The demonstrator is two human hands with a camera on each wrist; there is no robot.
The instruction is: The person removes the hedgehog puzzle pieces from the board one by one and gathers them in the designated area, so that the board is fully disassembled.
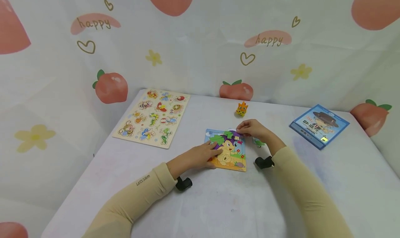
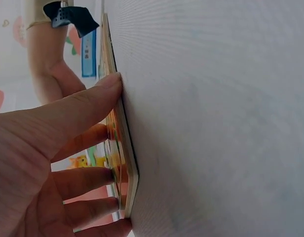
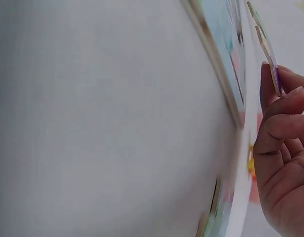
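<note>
With fingers of the right hand (image 1: 254, 129), pinching a puzzle piece (image 3: 270, 58) at the far right corner of the puzzle board (image 1: 230, 167), with long axis apparently running roughly along the board's face. Nearer that corner with the right; resting the left hand (image 1: 201, 155), with fingers extended, across the board's left side.
</note>
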